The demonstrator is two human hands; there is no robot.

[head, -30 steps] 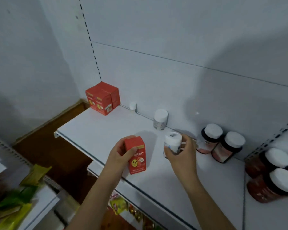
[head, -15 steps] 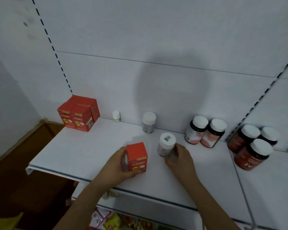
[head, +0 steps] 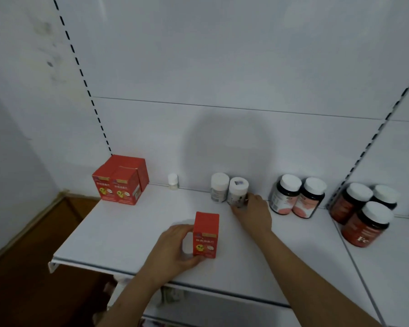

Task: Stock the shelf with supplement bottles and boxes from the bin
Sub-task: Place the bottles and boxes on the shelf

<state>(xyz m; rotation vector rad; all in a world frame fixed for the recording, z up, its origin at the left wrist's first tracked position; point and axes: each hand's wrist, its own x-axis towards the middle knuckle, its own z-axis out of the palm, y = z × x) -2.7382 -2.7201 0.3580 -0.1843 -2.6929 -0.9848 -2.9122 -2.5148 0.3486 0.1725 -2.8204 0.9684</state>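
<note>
My left hand (head: 172, 246) grips a small red box (head: 206, 234), which stands upright on the white shelf (head: 132, 227) near its front edge. Farther back, my right hand (head: 253, 212) holds a white-capped bottle (head: 237, 193) at its base; the bottle stands at the back of the shelf, touching a second white bottle (head: 219, 190) on its left.
Red boxes (head: 121, 182) are grouped at the back left, with a tiny white bottle (head: 172, 181) beside them. Two dark bottles with white caps (head: 298, 197) stand right of my hand. Three dark red bottles (head: 364, 213) fill the neighbouring shelf on the right.
My right hand has pushed the white bottle back against the other white bottle at the rear. The red box in my left hand has stayed near the front edge.
</note>
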